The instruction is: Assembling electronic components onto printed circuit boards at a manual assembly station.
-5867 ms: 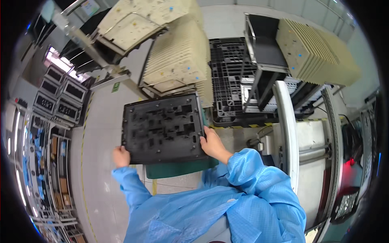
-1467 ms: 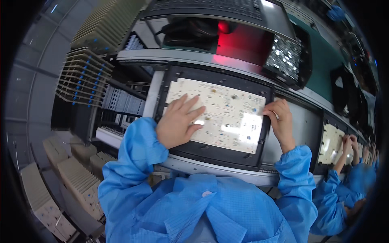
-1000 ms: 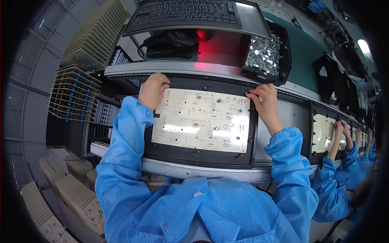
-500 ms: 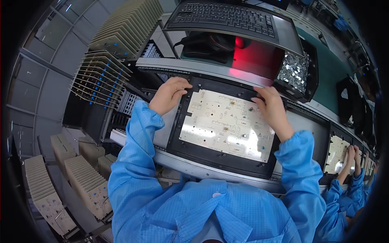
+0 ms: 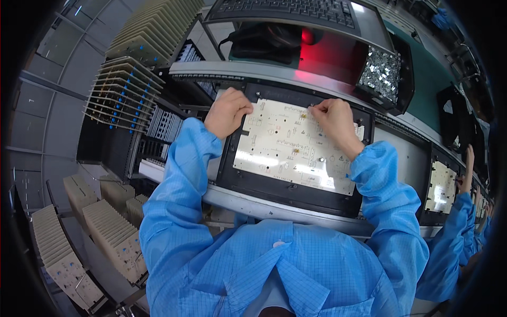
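A pale circuit board [image 5: 285,166] with small parts and printed markings lies in a black carrier frame [image 5: 264,188] in front of me. At the board's upper left corner, my left hand [image 5: 228,112] has its fingers curled, thumb and forefinger close together against the board's edge. Whatever lies between those fingertips is hidden. My right hand [image 5: 337,124] reaches over the board's right part, its fingertips pinched at the far edge near a small fastener on the frame. I cannot make out what that pinch holds.
The frame sits on a conveyor rail [image 5: 253,203]. Beyond are a keyboard [image 5: 285,11], a red-lit space [image 5: 327,63] and a black bin of small metal pieces [image 5: 379,74]. Racks of boards [image 5: 124,95] stand left. At right, a co-worker's hand [image 5: 467,171] is over another board [image 5: 439,187].
My right hand has moved left along the board's far edge, and its fingers have closed to a pinch. My left hand has come to the board's upper left corner. The view has shifted slightly.
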Motion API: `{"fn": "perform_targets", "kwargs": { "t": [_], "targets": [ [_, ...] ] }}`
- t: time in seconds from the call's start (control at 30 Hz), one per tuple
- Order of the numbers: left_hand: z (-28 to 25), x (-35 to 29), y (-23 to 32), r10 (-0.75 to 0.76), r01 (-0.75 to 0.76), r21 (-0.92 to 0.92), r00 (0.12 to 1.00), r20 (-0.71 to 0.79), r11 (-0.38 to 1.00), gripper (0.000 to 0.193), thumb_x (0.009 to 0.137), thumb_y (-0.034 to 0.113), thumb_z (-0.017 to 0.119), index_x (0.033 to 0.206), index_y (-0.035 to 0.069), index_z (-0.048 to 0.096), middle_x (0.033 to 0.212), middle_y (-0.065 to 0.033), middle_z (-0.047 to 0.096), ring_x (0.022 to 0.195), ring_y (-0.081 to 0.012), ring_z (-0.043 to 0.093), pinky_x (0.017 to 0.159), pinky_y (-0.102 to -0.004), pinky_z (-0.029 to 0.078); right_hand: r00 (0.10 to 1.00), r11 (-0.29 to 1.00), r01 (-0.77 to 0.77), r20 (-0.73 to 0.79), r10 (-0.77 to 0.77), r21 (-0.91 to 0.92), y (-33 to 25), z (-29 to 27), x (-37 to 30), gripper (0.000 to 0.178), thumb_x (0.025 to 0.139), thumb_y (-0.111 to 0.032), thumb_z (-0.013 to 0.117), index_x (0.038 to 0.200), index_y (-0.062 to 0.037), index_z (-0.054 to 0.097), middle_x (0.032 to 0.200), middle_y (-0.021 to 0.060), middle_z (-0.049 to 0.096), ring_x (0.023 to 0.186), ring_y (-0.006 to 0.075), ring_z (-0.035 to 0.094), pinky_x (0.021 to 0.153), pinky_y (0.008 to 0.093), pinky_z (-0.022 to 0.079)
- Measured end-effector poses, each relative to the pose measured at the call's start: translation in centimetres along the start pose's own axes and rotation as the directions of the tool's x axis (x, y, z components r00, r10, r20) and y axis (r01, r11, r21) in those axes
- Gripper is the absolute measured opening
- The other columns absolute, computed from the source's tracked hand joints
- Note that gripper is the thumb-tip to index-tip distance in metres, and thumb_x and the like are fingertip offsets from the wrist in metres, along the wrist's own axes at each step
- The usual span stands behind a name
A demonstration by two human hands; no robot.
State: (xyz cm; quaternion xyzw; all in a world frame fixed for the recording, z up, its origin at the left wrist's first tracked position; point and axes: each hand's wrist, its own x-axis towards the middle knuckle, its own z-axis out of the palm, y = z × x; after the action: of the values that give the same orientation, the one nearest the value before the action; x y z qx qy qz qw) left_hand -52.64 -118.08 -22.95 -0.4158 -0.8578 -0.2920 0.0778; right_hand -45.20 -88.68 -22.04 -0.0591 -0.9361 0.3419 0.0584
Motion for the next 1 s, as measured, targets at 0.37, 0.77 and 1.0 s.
{"fn": "perform_targets", "kwargs": {
  "t": [0.37,0.77,1.0],
  "targets": [
    [-3.8,-6.8,3.7,0.029,-0.014,-0.073,0.977,0.21,0.997,0.034,0.073,0.005,0.08,0.107,0.007,0.071,0.114,-0.0101,0.063,0.112,-0.0314,0.056,0.096,-0.0409,0.046,0.962,0.995,0.097,0.258,-0.089,-0.016,4.8,-12.5,-12.0,0.028,0.08,-0.001,0.074,0.108,-0.0034,0.073,0.082,0.0121,0.064,0.072,0.0219,0.062,0.065,0.0313,0.049],
    [0.6,-9.3,7.0,-0.321,0.302,-0.149,0.939,-0.12,0.942,0.02,0.079,-0.005,0.072,0.098,0.0,0.069,0.101,-0.0136,0.059,0.094,-0.0296,0.059,0.083,-0.0333,0.048,0.951,0.992,-0.008,-0.307,-0.032,-0.129,5.7,-6.5,-19.3,0.028,0.076,-0.002,0.081,0.103,-0.0006,0.074,0.092,0.0098,0.062,0.083,0.0219,0.06,0.07,0.0305,0.049],
    [-0.8,-9.6,6.9,-0.273,0.273,-0.016,0.962,-0.02,0.962,0.033,0.08,-0.007,0.07,0.111,0.004,0.071,0.105,-0.0107,0.061,0.097,-0.0272,0.058,0.087,-0.0338,0.047,0.948,0.992,-0.004,-0.315,0.045,0.128,6.0,-4.6,-18.4,0.015,0.082,0.005,0.071,0.097,0.0015,0.073,0.093,0.0095,0.064,0.083,0.02,0.062,0.073,0.0291,0.05]
  ]
}}
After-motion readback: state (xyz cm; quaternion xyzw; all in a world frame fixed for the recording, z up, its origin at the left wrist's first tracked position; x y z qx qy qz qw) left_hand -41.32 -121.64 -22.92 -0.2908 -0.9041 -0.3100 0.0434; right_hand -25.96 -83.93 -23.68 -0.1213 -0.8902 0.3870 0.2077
